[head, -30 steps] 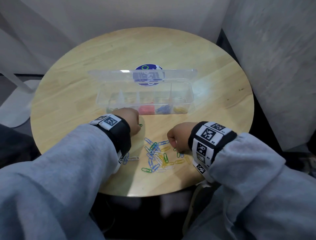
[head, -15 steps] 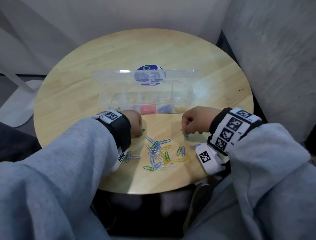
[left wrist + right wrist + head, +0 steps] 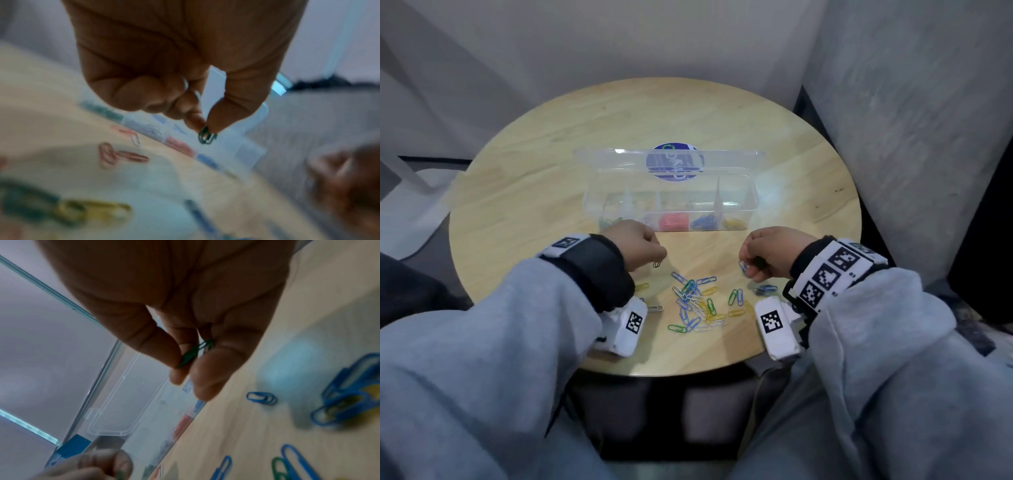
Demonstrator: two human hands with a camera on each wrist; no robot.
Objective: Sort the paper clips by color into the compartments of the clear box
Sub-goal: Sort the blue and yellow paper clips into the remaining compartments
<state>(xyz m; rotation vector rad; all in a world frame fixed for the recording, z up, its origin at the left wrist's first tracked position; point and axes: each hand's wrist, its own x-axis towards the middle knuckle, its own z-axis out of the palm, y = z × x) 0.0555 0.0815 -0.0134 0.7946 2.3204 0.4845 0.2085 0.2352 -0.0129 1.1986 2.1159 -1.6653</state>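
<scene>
The clear box (image 3: 753, 205) stands open mid-table, its lid upright behind it. Its compartments hold green (image 3: 608, 221), red (image 3: 673, 221), blue (image 3: 703, 221) and yellow clips (image 3: 734, 223). My left hand (image 3: 659, 255) hovers before the box's left end and pinches a green clip (image 3: 656, 264) (image 3: 207, 136) between thumb and forefinger. My right hand (image 3: 748, 263) is raised before the box's right end; in the right wrist view its thumb and fingers pinch a green clip (image 3: 193, 353). A loose pile of mixed clips (image 3: 697, 305) lies between the hands.
A blue clip (image 3: 261, 398) lies on the round wooden table (image 3: 534, 192) just under my right fingertips, with more blue ones (image 3: 765, 289) beside the wrist. A round blue sticker (image 3: 674, 161) shows behind the lid. A grey wall (image 3: 911, 137) stands close on the right.
My right hand rose from the clip pile, moving right and toward the box with a clip pinched. The left hand kept its green clip and stayed nearly in place.
</scene>
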